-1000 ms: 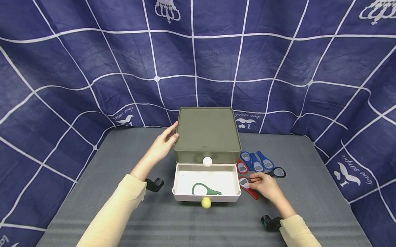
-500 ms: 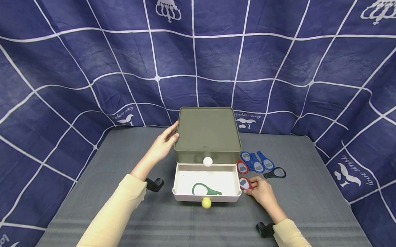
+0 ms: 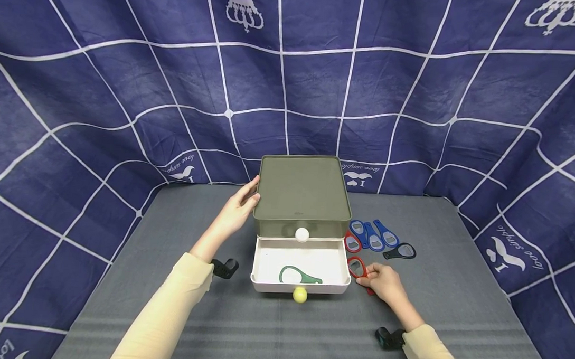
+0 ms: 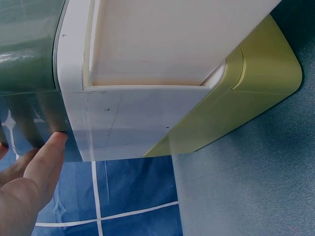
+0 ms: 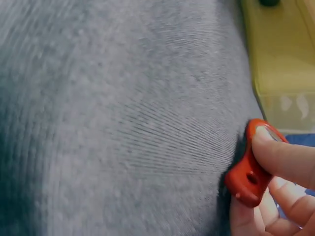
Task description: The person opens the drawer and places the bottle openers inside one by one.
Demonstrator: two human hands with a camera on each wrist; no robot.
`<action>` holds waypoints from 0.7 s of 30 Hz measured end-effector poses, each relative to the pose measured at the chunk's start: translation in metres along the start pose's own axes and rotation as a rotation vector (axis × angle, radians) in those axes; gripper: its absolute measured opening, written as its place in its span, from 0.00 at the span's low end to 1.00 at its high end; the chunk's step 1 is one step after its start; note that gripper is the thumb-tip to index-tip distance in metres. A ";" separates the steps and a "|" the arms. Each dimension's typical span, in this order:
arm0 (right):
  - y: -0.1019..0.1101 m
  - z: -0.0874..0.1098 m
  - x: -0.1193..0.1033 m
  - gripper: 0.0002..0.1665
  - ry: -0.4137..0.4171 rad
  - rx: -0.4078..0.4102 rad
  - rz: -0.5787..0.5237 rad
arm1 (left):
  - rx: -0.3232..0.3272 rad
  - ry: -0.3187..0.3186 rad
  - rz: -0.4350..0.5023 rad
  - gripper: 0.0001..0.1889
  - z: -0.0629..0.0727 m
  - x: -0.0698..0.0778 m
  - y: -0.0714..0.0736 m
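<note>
Right hand (image 3: pixel 384 282) pinches a red magnifier (image 5: pixel 247 164) between thumb and fingers, at the open drawer's (image 3: pixel 276 288) three o'clock: probably light, stiff, slick, best held by its handle. Beyond, left hand (image 3: pixel 235 212), fingers extended, touches the olive box (image 3: pixel 303 188) at nine o'clock.

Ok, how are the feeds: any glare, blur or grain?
Head: evenly lit, fairly sharp. Left wrist: pale glare on the green box, with what look like reflections of the left hand in its glossy side. Right wrist: soft and grainy, ripple pattern on the grey cloth, darker left edge.
</note>
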State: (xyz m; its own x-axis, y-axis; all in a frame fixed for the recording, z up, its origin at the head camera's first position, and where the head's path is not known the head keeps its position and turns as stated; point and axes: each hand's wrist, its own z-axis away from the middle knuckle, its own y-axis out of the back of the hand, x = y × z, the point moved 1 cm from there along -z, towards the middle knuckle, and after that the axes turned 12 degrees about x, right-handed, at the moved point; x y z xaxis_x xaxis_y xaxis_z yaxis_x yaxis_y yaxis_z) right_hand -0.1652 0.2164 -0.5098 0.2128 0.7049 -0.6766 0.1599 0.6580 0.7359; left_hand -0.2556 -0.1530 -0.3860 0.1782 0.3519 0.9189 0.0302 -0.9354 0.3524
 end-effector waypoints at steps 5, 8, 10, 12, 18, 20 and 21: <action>0.015 0.000 0.000 0.16 -0.029 -0.038 -0.064 | 0.000 0.008 -0.001 0.28 0.000 -0.001 0.000; 0.027 -0.001 -0.005 0.17 -0.029 -0.066 -0.142 | -0.001 0.006 0.004 0.28 0.000 -0.002 0.001; 0.038 -0.001 -0.010 0.18 -0.031 -0.094 -0.201 | 0.001 0.002 0.004 0.28 0.000 -0.002 0.001; 0.049 -0.001 -0.016 0.19 -0.028 -0.127 -0.248 | 0.004 0.000 0.005 0.28 0.001 -0.002 0.001; 0.077 0.005 -0.035 0.22 0.032 -0.194 -0.306 | -0.007 0.003 0.014 0.28 0.001 -0.001 0.001; 0.082 0.008 -0.041 0.22 0.055 -0.214 -0.335 | -0.012 0.003 0.021 0.28 0.001 0.000 0.001; 0.084 0.009 -0.044 0.22 0.069 -0.224 -0.346 | -0.013 0.003 0.021 0.28 0.001 0.000 0.001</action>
State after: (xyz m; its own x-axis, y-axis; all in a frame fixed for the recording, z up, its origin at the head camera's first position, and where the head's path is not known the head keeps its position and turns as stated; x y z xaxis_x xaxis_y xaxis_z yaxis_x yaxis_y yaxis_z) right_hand -0.1521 0.2382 -0.4176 0.1171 0.4432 -0.8888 -0.0050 0.8952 0.4457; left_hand -0.2549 -0.1536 -0.3858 0.1758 0.3321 0.9267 0.0132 -0.9421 0.3351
